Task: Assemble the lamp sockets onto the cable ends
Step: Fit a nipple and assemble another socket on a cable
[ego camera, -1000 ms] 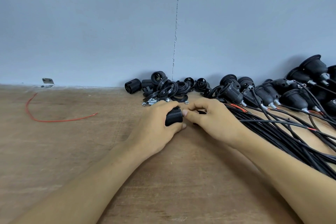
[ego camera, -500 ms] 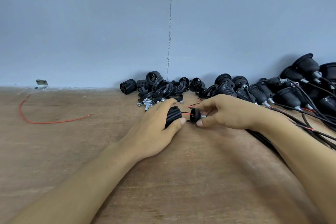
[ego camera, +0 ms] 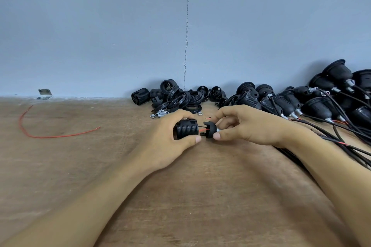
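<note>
Tech A: R hand (ego camera: pixel 247 126) has drawn the cap (ego camera: pixel 209 129) clear of the socket body (ego camera: pixel 186 131) since 1 s ago. The parts were butted together then. They are now apart, w/ red leads (ego camera: pixel 202 130) spanning the gap.

Tech B: Grip status, near side first?

Tech A: Both forearms enter from bottom edge over the wood table (ego camera: pixel 200 196). L hand (ego camera: pixel 166 140), ctr frame: fingers curled over top of the ribbed body, thumb at its lower right end. Body lies horizontal; contact w/ table cannot be told. R hand: thumb and index tips pinch the cap, other fingers loosely curled behind. Cap sits just right of body, not touching.

Tech B: Cable?

Tech A: Cable end at cap is hidden by R hand. Cable bundle (ego camera: pixel 341 142) lies at right edge, passing behind R forearm.

Tech B: Farther back?

Tech A: Loose red wire (ego camera: pixel 50 137), mid-left. Nuts and metal tubes (ego camera: pixel 160 113), just beyond L hand. Loose parts pile (ego camera: pixel 176 98), ctr, at wall. Finished sockets (ego camera: pixel 291 102) w/ cables, right, against wall. Metal bracket (ego camera: pixel 45 92), left, at table's far edge. Grey wall (ego camera: pixel 100 26) w/ vertical crack fills upper frame.
</note>
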The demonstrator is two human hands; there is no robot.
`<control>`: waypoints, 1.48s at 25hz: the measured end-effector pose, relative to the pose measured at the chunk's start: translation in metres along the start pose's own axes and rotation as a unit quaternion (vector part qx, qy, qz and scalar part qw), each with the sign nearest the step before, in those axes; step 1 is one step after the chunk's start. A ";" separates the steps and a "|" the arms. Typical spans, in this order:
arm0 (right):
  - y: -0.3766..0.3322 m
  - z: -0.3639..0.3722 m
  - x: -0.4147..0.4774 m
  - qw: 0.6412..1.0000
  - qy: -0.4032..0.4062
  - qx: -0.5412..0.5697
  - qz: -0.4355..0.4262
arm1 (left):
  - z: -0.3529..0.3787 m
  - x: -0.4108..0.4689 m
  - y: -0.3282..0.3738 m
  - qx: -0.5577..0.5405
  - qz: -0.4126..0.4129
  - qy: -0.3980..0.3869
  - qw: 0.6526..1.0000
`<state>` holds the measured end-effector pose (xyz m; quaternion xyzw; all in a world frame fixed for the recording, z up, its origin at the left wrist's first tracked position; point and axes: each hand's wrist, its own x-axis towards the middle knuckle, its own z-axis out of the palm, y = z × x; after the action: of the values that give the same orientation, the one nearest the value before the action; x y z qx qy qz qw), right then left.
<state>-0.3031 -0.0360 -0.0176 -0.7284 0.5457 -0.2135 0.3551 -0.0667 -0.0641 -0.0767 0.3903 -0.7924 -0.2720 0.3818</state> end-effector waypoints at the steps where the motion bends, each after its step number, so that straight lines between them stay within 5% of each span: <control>1: 0.000 -0.001 0.000 1.000 -0.007 -0.002 0.000 | -0.001 0.001 -0.001 -0.006 -0.002 -0.006 1.000; 29: -0.010 0.003 -0.004 0.998 -0.017 0.000 -0.065 | -0.006 0.001 0.006 -0.083 -0.009 -0.067 0.994; 37: -0.014 0.010 -0.003 0.995 0.007 0.048 -0.087 | -0.001 0.003 0.019 -0.222 -0.123 -0.042 0.966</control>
<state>-0.2884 -0.0282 -0.0137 -0.7535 0.4720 -0.2743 0.3664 -0.0754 -0.0564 -0.0612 0.3784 -0.6738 -0.5018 0.3885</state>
